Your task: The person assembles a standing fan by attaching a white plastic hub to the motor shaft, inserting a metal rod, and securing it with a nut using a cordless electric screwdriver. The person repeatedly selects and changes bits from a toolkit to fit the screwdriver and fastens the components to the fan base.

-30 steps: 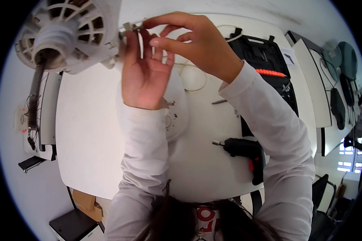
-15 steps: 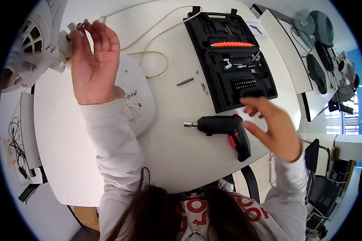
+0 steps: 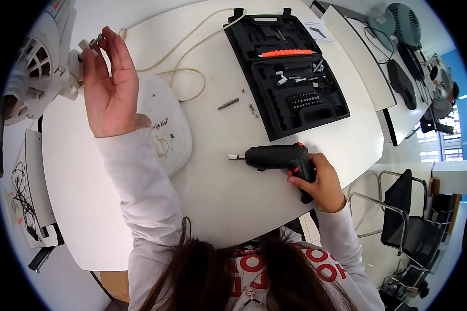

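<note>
At the upper left, my left hand (image 3: pixel 111 85) has its thumb and fingertips pinched about a silver bolt (image 3: pixel 95 41) at the neck of a white fan (image 3: pixel 46 65). The palm faces up. My right hand (image 3: pixel 324 184) is wrapped round the handle of a black cordless screwdriver (image 3: pixel 275 157) with red buttons, which lies on the table pointing left. Its silver bit holder (image 3: pixel 236 157) shows no bit. The white fan base (image 3: pixel 179 137) lies under and beside my left forearm. A loose screwdriver bit (image 3: pixel 228 103) lies between base and case.
An open black tool case (image 3: pixel 296 116) holds bits, sockets and an orange flexible shaft (image 3: pixel 287 53). Several small metal parts (image 3: pixel 252 110) lie by its left edge. A pale cord (image 3: pixel 202 85) loops across the white table (image 3: pixel 213 202). Black chairs (image 3: pixel 399 202) stand at right.
My right hand has come down and left onto the cordless screwdriver's handle and closed round it. My left hand stays at the bolt. The whole view has shifted slightly.
</note>
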The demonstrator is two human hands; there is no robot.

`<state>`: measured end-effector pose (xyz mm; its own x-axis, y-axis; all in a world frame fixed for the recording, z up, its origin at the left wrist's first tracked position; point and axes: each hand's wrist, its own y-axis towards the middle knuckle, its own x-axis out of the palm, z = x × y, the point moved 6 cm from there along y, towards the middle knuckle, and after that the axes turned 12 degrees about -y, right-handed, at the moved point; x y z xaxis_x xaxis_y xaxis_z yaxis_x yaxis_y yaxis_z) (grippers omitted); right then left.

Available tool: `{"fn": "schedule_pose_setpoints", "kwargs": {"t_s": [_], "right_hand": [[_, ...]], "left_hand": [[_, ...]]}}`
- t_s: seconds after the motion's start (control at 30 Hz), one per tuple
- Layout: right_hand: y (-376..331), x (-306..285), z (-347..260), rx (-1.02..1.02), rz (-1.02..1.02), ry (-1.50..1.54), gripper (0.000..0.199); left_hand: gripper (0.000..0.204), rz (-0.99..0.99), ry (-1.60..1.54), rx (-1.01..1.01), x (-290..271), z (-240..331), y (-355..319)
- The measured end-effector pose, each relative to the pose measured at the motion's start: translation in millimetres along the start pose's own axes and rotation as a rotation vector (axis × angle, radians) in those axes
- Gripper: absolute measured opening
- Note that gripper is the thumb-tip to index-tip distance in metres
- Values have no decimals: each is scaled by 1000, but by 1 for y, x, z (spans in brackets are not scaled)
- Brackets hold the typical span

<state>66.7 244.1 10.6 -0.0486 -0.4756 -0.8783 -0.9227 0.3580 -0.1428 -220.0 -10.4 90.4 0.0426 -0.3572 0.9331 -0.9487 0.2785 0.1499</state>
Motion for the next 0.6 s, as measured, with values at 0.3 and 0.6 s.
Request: {"fn": "schedule_pose_setpoints", "kwargs": {"t_s": [0.3,0.6], "right_hand": [[4,12,16,227,-360,622,39],[0,15,7,119,-286,933,42]], "left_hand": [[19,11,2,11,0,2,-1],[14,29,-23,22,1,3,-1]]}}
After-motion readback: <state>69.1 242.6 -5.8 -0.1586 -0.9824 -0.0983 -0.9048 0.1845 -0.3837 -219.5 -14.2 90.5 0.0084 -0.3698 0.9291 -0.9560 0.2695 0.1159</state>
